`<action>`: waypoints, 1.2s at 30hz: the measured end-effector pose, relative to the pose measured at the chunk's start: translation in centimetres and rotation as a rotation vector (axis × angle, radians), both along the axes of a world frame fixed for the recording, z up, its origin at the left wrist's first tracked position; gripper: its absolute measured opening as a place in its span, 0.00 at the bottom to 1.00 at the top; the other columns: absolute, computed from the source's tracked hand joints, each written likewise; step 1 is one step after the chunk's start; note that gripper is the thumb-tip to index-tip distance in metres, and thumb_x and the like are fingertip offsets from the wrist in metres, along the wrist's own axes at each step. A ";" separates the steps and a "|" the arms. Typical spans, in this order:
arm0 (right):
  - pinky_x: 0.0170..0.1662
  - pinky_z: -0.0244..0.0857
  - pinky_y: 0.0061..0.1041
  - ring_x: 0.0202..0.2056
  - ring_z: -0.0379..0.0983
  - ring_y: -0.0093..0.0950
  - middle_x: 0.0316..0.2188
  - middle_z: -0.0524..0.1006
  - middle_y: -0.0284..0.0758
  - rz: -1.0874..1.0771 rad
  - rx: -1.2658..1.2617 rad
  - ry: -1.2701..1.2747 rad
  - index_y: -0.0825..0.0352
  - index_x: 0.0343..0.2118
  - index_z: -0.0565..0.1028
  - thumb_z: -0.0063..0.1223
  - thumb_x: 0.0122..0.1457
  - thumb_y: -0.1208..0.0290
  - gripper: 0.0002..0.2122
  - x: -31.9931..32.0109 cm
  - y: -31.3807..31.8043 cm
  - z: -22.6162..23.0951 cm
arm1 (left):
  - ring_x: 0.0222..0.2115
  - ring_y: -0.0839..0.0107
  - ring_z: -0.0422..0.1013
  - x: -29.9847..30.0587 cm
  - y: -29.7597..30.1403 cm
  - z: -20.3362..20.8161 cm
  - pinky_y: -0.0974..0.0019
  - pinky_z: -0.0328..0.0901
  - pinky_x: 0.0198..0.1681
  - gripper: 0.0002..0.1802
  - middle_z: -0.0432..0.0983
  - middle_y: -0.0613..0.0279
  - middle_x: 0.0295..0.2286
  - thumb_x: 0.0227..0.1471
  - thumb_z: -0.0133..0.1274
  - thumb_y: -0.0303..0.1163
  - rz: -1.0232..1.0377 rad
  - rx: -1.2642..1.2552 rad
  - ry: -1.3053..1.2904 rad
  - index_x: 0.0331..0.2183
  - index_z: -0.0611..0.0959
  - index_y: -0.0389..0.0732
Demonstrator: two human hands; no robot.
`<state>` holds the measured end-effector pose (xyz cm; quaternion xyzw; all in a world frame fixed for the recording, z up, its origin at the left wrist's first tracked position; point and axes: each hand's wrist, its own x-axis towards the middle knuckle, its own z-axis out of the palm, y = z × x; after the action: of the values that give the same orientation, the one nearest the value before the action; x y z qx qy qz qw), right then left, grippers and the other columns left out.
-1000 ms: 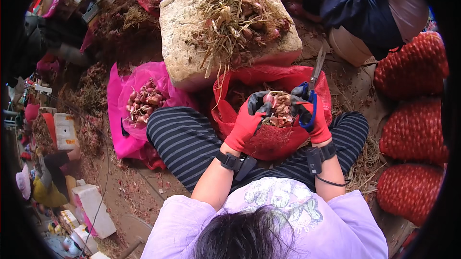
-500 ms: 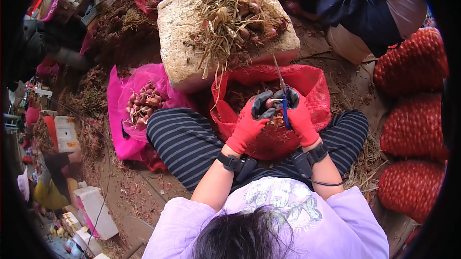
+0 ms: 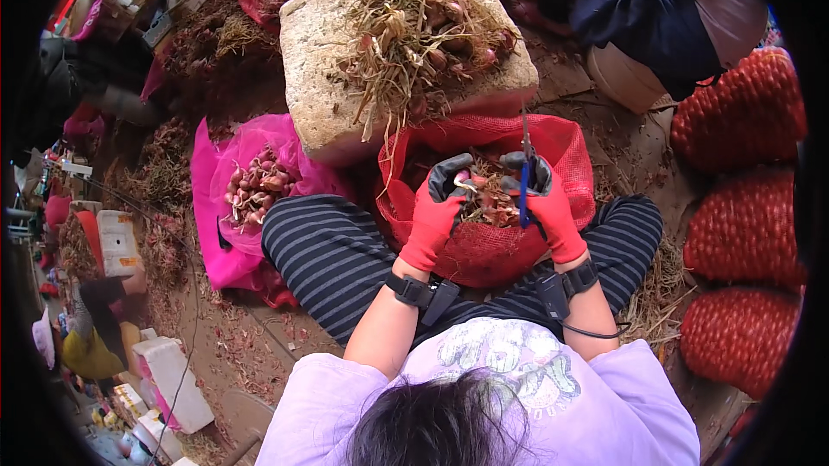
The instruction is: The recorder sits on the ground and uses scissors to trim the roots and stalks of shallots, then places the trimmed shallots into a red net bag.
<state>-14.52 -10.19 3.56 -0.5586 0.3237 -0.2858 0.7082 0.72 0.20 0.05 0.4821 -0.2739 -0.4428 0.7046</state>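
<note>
In its red, dark-palmed glove, my left hand [image 3: 439, 205] pinches a small shallot [image 3: 463, 177]. My right hand [image 3: 553, 209], gloved alike, grips a pair of scissors [image 3: 523, 193] with blue handles and blades pointing away from me. Both hands are over an open red mesh bag [image 3: 566, 142] between my legs, which has dry trimmings [image 3: 490, 198] in it. Beyond the bag, a pale foam block [image 3: 319, 60] bears a heap of shallots with long dried stalks [image 3: 406, 30]. To the left, trimmed-looking shallots [image 3: 259, 185] lie in a pink mesh bag [image 3: 205, 215].
Filled red mesh sacks [image 3: 743, 233] line the right side. Another person [image 3: 648, 25] sits at the far right. White foam boxes [image 3: 173, 380] and a thin cable [image 3: 194, 293] are at left. Dry scraps litter the floor [image 3: 250, 345].
My hands have moved apart: the left one shifted left with the shallot, the right one slightly right with the scissors. The scissor blades now point more straight ahead.
</note>
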 end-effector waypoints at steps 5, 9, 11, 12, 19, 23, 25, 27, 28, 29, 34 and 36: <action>0.36 0.68 0.18 0.33 0.73 0.21 0.35 0.75 0.34 -0.019 0.179 -0.066 0.69 0.42 0.67 0.52 0.48 0.85 0.16 0.9 1.2 0.8 | 0.39 0.74 0.68 -1.1 -0.1 0.0 0.71 0.61 0.47 0.21 0.72 0.62 0.38 0.42 0.56 0.20 0.112 -0.045 -0.025 0.42 0.74 0.36; 0.34 0.69 0.18 0.31 0.73 0.21 0.33 0.74 0.33 -0.166 0.190 -0.074 0.70 0.39 0.68 0.52 0.48 0.85 0.14 1.5 2.3 -1.0 | 0.36 0.74 0.69 -1.2 0.1 0.9 0.71 0.63 0.45 0.19 0.72 0.63 0.35 0.42 0.57 0.22 0.140 0.017 -0.539 0.40 0.74 0.36; 0.34 0.68 0.18 0.31 0.72 0.20 0.32 0.74 0.32 -0.182 0.106 -0.091 0.70 0.39 0.68 0.52 0.48 0.85 0.14 1.5 1.7 -1.9 | 0.35 0.77 0.68 -1.0 0.3 1.0 0.72 0.64 0.43 0.19 0.72 0.64 0.35 0.43 0.57 0.22 -0.011 0.022 -0.562 0.40 0.74 0.36; 0.34 0.68 0.17 0.31 0.71 0.20 0.31 0.73 0.32 -0.197 0.021 -0.108 0.70 0.38 0.68 0.53 0.47 0.85 0.14 1.5 1.4 -2.2 | 0.35 0.77 0.68 -1.1 0.4 0.9 0.72 0.64 0.43 0.19 0.72 0.64 0.35 0.43 0.57 0.22 -0.012 0.021 -0.562 0.40 0.74 0.36; 0.39 0.65 0.20 0.32 0.69 0.19 0.31 0.73 0.29 0.038 -0.183 -0.021 0.68 0.37 0.70 0.56 0.47 0.82 0.13 0.5 1.2 -0.6 | 0.34 0.79 0.68 -1.6 0.5 0.4 0.74 0.64 0.41 0.15 0.74 0.65 0.34 0.46 0.55 0.21 -0.040 0.085 -0.078 0.40 0.75 0.34; 0.39 0.65 0.20 0.32 0.70 0.19 0.30 0.73 0.29 0.153 -0.156 0.029 0.67 0.35 0.70 0.57 0.47 0.81 0.12 0.1 1.9 0.5 | 0.33 0.79 0.69 -1.4 0.6 -0.5 0.74 0.66 0.40 0.13 0.74 0.65 0.34 0.49 0.54 0.25 -0.041 0.068 -0.075 0.39 0.76 0.35; 0.39 0.65 0.20 0.32 0.70 0.19 0.30 0.74 0.29 0.126 -0.140 0.006 0.67 0.36 0.70 0.57 0.47 0.81 0.12 0.0 1.6 0.2 | 0.33 0.79 0.69 -1.2 0.4 0.0 0.74 0.66 0.39 0.12 0.74 0.65 0.34 0.50 0.53 0.27 -0.090 0.130 0.049 0.39 0.76 0.35; 0.39 0.65 0.20 0.32 0.70 0.19 0.30 0.74 0.29 0.101 -0.123 -0.023 0.67 0.36 0.70 0.56 0.47 0.81 0.12 0.0 1.3 -0.2 | 0.31 0.75 0.70 -1.2 0.2 1.0 0.73 0.66 0.36 0.09 0.73 0.64 0.31 0.54 0.48 0.32 -0.133 0.159 0.266 0.35 0.76 0.36; 0.39 0.66 0.20 0.32 0.70 0.20 0.30 0.74 0.30 0.108 -0.118 0.001 0.68 0.36 0.70 0.57 0.47 0.80 0.12 -0.2 1.1 -0.4 | 0.31 0.75 0.70 -1.3 0.3 0.5 0.73 0.66 0.36 0.09 0.73 0.64 0.31 0.54 0.48 0.32 -0.134 0.159 0.265 0.35 0.76 0.36; 0.38 0.66 0.20 0.32 0.70 0.20 0.31 0.74 0.30 0.117 -0.115 0.024 0.68 0.36 0.70 0.57 0.48 0.79 0.12 -0.2 1.0 -0.6 | 0.32 0.75 0.70 -1.3 0.3 0.2 0.72 0.66 0.37 0.09 0.73 0.64 0.32 0.55 0.47 0.31 -0.110 0.085 0.452 0.36 0.76 0.37; 0.36 0.66 0.19 0.31 0.70 0.19 0.29 0.74 0.30 -0.043 0.047 -0.001 0.68 0.35 0.70 0.59 0.48 0.77 0.12 0.2 1.6 -1.6 | 0.35 0.76 0.69 -0.7 0.0 -0.1 0.72 0.65 0.45 0.15 0.71 0.64 0.38 0.55 0.48 0.32 0.045 0.014 0.673 0.43 0.72 0.36; 0.35 0.66 0.19 0.30 0.70 0.18 0.29 0.73 0.30 -0.079 0.105 0.014 0.68 0.35 0.70 0.59 0.48 0.76 0.12 0.8 2.0 -1.2 | 0.37 0.76 0.69 -1.3 0.0 -0.7 0.73 0.64 0.46 0.16 0.71 0.65 0.38 0.55 0.47 0.30 -0.011 -0.091 0.564 0.46 0.71 0.37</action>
<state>-13.72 -8.23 2.38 -0.5092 0.3649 -0.2923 0.7226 -0.54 0.17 -0.62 0.3062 -0.0895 -0.5504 0.7716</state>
